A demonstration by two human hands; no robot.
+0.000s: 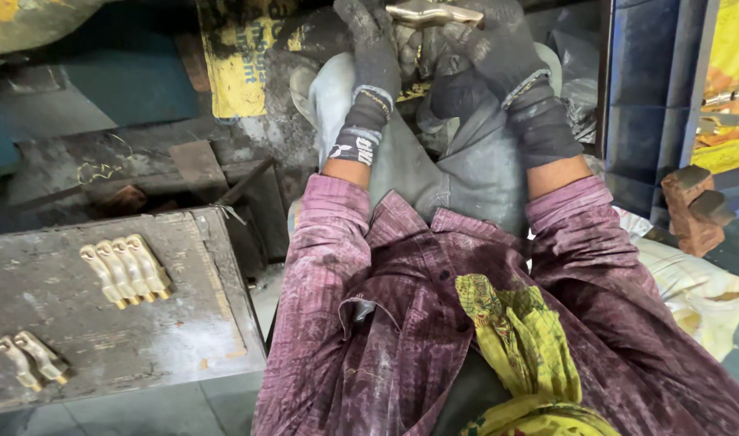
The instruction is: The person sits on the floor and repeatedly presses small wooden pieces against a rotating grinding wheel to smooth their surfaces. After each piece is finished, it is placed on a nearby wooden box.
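**Brass piece held in two gloved hands**

Brass piece [430, 12] sits at the top of view, above the person's knees. The left hand [371, 48] and right hand [487, 48], both in dark gloves, close around it. Six more brass castings [125, 270] lie on a grey bench [143, 347] to the left.

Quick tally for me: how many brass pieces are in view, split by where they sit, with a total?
Brass pieces in the row on the grey bench: 4
Brass pieces in the pair near the bench's front left corner: 2
Brass piece held in the gloved left hand and right hand: 1
Total: 7
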